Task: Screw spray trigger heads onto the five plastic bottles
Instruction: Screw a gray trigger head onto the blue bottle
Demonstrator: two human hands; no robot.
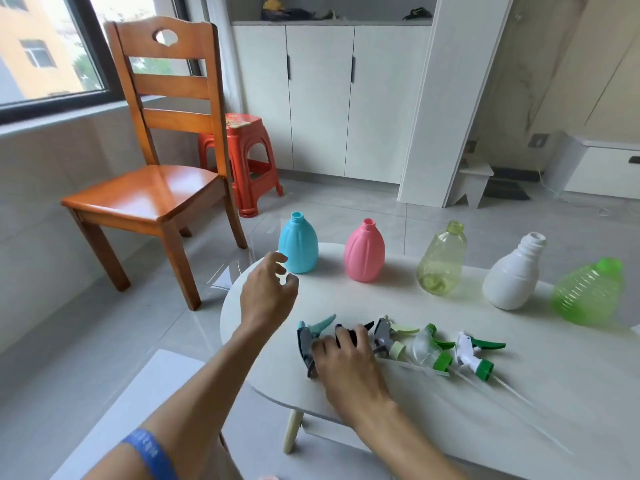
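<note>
Five uncapped bottles are lined along the far worktop (pixel 381 306): blue (pixel 298 245), pink (pixel 364 251), yellow-green (pixel 441 259), white (pixel 512 275), green (pixel 588 292). Five trigger heads (pixel 429 348) lie in a nearer row. The left hand (pixel 268 289) is raised near the blue bottle, grip spread and holding nothing. The right hand (pixel 346 358) is laid on the leftmost heads, fingers curled over a dark head (pixel 360 329).

Both forearms are seen bare, no sleeves. A blue fabric wristband with faint printed markings (pixel 147 452) is worn high on the left forearm.
</note>
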